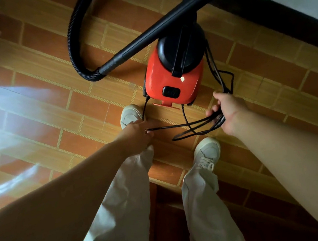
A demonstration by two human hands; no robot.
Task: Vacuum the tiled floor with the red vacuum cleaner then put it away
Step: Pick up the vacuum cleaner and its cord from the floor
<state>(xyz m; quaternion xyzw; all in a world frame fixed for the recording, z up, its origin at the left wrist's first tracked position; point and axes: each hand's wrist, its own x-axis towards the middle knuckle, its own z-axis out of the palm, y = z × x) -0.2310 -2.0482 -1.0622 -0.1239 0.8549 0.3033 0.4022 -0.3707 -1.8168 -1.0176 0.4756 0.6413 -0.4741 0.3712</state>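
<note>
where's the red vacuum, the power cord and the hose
red vacuum [156, 81], head view, on its red body shell
power cord [164, 127], head view, on the taut strand below the vacuum
hose [72, 45], head view, on its ribbed left curve

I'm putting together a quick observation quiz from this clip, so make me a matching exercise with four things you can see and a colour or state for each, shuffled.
Things:
1. vacuum body
2. hose
3. power cord
4. shoe

Colour or state:
A. black, ribbed, bent in a wide arc
B. pale, with laces
C. red, with a black top
D. thin, black, looped, held by the left hand and the right hand

Pairs: 1-C, 2-A, 3-D, 4-B
</note>
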